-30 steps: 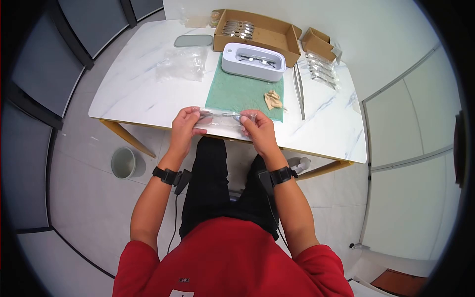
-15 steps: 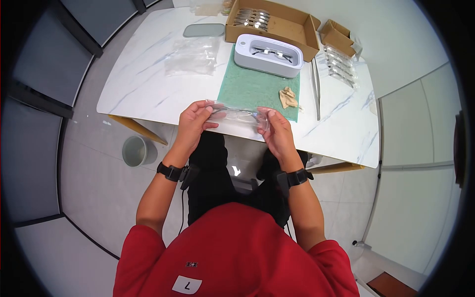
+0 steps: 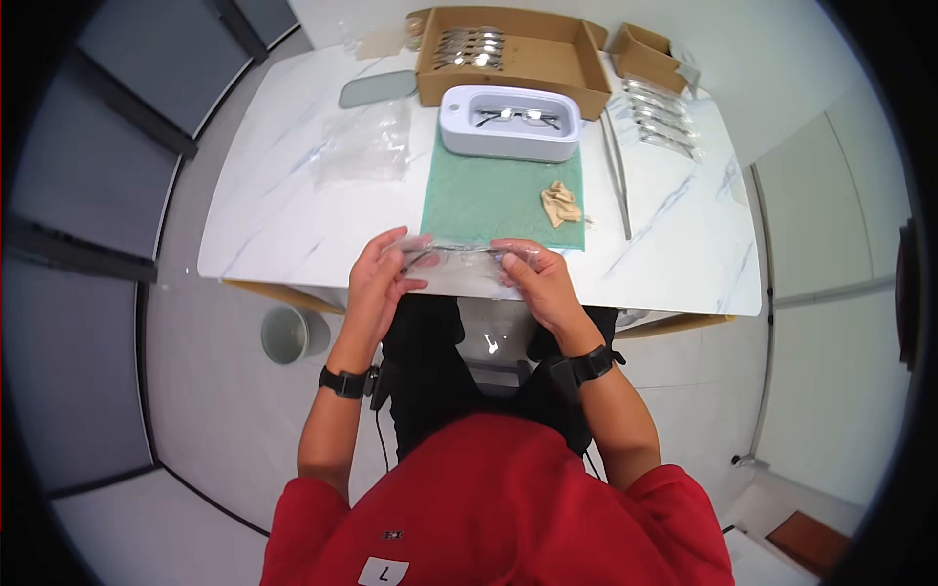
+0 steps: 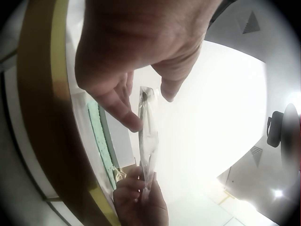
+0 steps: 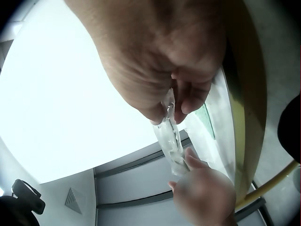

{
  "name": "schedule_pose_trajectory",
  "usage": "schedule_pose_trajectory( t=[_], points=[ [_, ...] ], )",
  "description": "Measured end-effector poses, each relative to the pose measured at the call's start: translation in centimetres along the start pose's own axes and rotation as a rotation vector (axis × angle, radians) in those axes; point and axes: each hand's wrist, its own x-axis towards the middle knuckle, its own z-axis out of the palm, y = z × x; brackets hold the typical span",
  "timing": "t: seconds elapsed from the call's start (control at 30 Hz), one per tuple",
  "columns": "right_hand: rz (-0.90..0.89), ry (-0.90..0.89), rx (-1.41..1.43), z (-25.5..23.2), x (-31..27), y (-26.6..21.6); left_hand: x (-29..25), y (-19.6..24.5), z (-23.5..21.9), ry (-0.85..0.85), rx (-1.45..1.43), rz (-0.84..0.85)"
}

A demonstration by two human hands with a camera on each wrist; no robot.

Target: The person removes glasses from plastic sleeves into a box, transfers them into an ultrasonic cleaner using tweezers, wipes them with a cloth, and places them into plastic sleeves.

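A clear plastic sleeve point(image 3: 461, 266) with a pair of dark-framed eyeglasses point(image 3: 474, 250) in it is held level at the table's front edge. My right hand point(image 3: 547, 288) pinches its right end between thumb and fingers. At the left end is my left hand point(image 3: 373, 281); in the left wrist view its fingertip point(image 4: 136, 124) touches the sleeve while the thumb point(image 4: 170, 90) stands apart from it. Beyond the hands, a white ultrasonic cleaner point(image 3: 510, 145) stands on a green towel point(image 3: 489, 195), with another pair of eyeglasses point(image 3: 518, 118) in its basin.
A crumpled beige cloth point(image 3: 560, 204) lies on the towel, with long tweezers point(image 3: 618, 176) to its right. Sleeved eyeglasses point(image 3: 662, 122) lie by a small carton point(image 3: 645, 61). A cardboard box point(image 3: 557, 54) holds several eyeglasses. Empty sleeves point(image 3: 363, 145) and a grey lid point(image 3: 378, 89) lie left.
The head view has shifted. Both hands stay at the sleeve's ends; the sleeve rose and tilted to show the eyeglasses, then came flatter again. The left thumb now stands off it.
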Motion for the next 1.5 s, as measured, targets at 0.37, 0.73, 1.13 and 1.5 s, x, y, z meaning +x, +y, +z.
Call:
schedule_pose_trajectory(
  t=[0.37, 0.73, 1.13, 1.5],
  points=[
    [0.022, -0.037, 0.173, -0.2, -0.1, -0.4, 0.4, -0.7, 0.4, 0.069, 0.061, -0.010],
    [0.035, 0.006, 0.323, -0.5, 0.2, 0.0, 0.9, -1.0, 1.1, 0.073, -0.015, 0.006],
    [0.015, -0.001, 0.300, -0.2, 0.1, -0.4, 1.3, -1.1, 1.5, 0.110, 0.082, 0.059],
    [-0.022, -0.003, 0.197, -0.2, 0.0, -0.1, 0.7, -0.8, 1.9, 0.080, 0.144, 0.074]
  ],
)
